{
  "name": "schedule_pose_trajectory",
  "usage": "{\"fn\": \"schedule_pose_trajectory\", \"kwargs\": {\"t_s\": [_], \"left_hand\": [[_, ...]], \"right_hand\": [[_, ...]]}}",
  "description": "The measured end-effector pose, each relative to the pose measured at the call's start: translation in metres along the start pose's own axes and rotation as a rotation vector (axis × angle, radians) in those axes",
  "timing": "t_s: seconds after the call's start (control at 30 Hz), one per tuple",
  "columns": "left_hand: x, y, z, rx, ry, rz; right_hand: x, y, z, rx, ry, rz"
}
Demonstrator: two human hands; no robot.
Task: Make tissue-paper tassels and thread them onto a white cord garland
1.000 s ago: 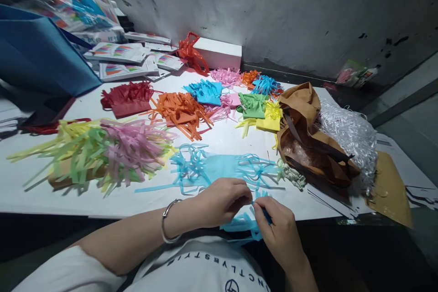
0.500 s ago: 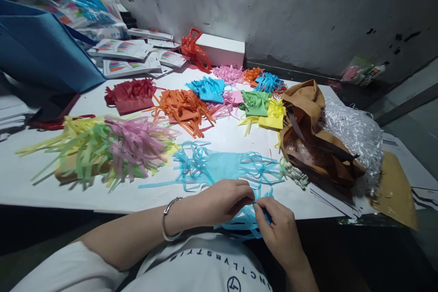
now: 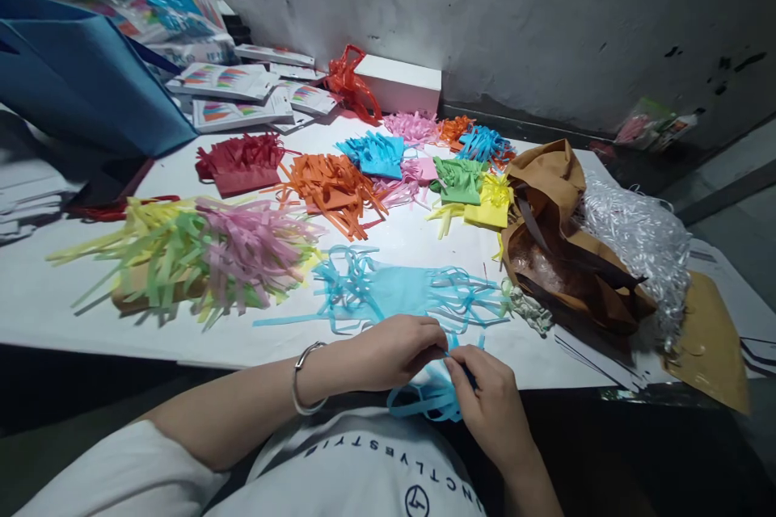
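Note:
Close together at the table's front edge, both my hands pinch a piece of blue fringed paper. My left hand, below a silver bangle, has its fingers closed on the paper's upper part. Thumb and fingers of my right hand are closed round the same paper, with a darker blue bit showing between them. Loose strips hang below and between the hands. Just beyond lies a flat light-blue sheet with fringes at both ends.
Yellow, green and pink fringed paper lies at left. Several coloured fringed bundles sit farther back. At right are a brown bag and white shredded strands. White boxes and a blue bag stand back left.
The whole view has shifted slightly. Blue strips below my hands have drawn into a narrower bunch, while both hands keep their grip.

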State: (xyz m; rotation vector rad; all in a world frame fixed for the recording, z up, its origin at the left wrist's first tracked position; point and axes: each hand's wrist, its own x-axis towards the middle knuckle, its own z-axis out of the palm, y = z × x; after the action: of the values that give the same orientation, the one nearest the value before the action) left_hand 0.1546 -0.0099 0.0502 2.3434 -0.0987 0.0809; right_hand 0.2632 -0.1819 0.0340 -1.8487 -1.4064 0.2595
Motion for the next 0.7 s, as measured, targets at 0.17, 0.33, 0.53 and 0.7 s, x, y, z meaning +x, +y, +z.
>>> {"fn": "schedule_pose_trajectory", "kwargs": {"t_s": [0.17, 0.33, 0.53, 0.7], "left_hand": [[0.000, -0.008, 0.005, -0.290, 0.073, -0.129], [-0.002, -0.014, 0.012, -0.664, 0.062, -0.391], [-0.005, -0.007, 0.001, -0.341, 0.058, -0.154], [-0.010, -0.009, 0.003, 0.123, 0.084, 0.094]], "right_hand": [[0.000, 0.003, 0.003, 0.019, 0.018, 0.013], [-0.001, 0.005, 0.003, 0.087, 0.041, 0.056], [-0.003, 0.007, 0.005, 0.082, -0.001, 0.039], [-0.010, 0.013, 0.013, 0.027, -0.023, 0.016]]}}
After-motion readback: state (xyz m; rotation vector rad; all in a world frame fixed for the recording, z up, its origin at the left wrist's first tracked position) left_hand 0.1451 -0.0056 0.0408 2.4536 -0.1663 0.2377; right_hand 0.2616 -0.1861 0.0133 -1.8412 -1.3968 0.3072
